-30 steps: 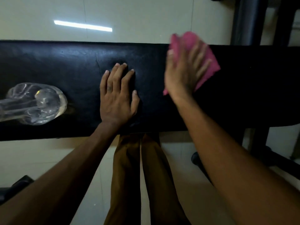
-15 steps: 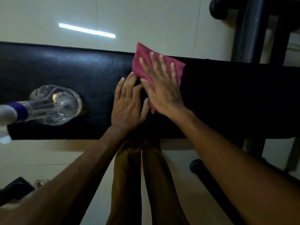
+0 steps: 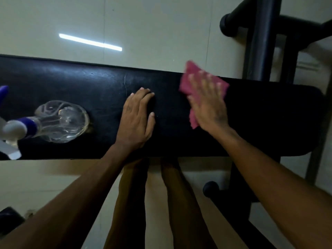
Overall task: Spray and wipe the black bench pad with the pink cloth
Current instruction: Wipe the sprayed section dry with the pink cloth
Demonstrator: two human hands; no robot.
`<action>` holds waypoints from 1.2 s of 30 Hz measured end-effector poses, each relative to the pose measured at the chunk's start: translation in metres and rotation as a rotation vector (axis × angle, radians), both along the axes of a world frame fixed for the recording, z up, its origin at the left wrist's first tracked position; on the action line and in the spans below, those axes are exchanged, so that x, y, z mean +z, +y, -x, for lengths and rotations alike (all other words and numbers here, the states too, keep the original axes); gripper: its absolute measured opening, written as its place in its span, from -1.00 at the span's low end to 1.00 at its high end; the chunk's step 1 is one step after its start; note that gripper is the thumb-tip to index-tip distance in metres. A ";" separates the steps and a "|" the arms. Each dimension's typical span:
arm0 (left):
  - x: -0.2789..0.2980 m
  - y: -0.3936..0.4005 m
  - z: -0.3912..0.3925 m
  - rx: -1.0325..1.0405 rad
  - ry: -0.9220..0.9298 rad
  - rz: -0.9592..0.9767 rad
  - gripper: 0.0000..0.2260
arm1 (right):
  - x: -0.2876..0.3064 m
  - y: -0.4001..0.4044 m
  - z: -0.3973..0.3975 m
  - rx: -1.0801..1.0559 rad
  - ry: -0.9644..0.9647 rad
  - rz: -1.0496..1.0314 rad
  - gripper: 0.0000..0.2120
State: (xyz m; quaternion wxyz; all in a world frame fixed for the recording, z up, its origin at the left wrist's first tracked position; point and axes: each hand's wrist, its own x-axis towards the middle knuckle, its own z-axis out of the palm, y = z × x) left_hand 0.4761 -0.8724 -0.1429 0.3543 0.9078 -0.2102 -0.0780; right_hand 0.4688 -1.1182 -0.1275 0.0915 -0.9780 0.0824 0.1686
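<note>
Black bench pad (image 3: 89,90) spans frame middle. Right hand (image 3: 208,106), fingers straight and flat, presses pink cloth (image 3: 186,81) onto pad right of center. Left hand (image 3: 135,121) flat at center, holding nothing. Clear spray bottle (image 3: 61,121) stands at left on pad.

We count one black bench pad (image 3: 93,90), one pink cloth (image 3: 190,83), and one clear spray bottle (image 3: 61,121). We see two hands, the left hand (image 3: 134,119) and the right hand (image 3: 208,106), two trouser legs (image 3: 131,203), and one black metal frame (image 3: 260,42).
</note>
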 end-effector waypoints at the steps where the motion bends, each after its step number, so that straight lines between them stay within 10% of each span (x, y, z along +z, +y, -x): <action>1: 0.000 -0.001 0.000 -0.002 0.004 -0.020 -0.57 | 0.000 -0.025 0.000 -0.301 -0.017 0.007 -0.43; 4: -0.002 -0.005 0.002 0.004 -0.039 -0.138 -0.55 | -0.002 -0.045 -0.005 -0.846 0.003 0.031 -0.38; 10: -0.005 -0.009 0.005 0.001 -0.071 -0.259 -0.52 | -0.002 -0.045 0.019 0.111 0.015 -0.059 -0.42; 15: 0.002 -0.033 0.006 -0.053 -0.073 -0.290 -0.55 | 0.003 -0.122 0.000 -0.781 -0.009 0.030 -0.41; 21: 0.011 -0.121 0.002 -0.296 -0.119 -0.228 -0.52 | 0.008 -0.138 0.033 -0.014 0.091 -0.052 -0.44; 25: 0.008 -0.175 0.005 -0.403 -0.100 -0.250 -0.50 | 0.005 -0.185 0.024 -0.657 0.045 0.031 -0.39; 30: -0.004 -0.185 0.012 -0.308 -0.102 -0.249 -0.52 | 0.009 -0.198 0.040 -0.181 0.084 -0.030 -0.46; 34: -0.002 -0.184 0.013 -0.282 -0.093 -0.273 -0.52 | 0.009 -0.242 0.033 -0.734 -0.006 0.009 -0.42; 36: -0.002 -0.187 0.013 -0.281 -0.099 -0.298 -0.51 | 0.008 -0.232 0.031 -0.626 0.003 0.055 -0.42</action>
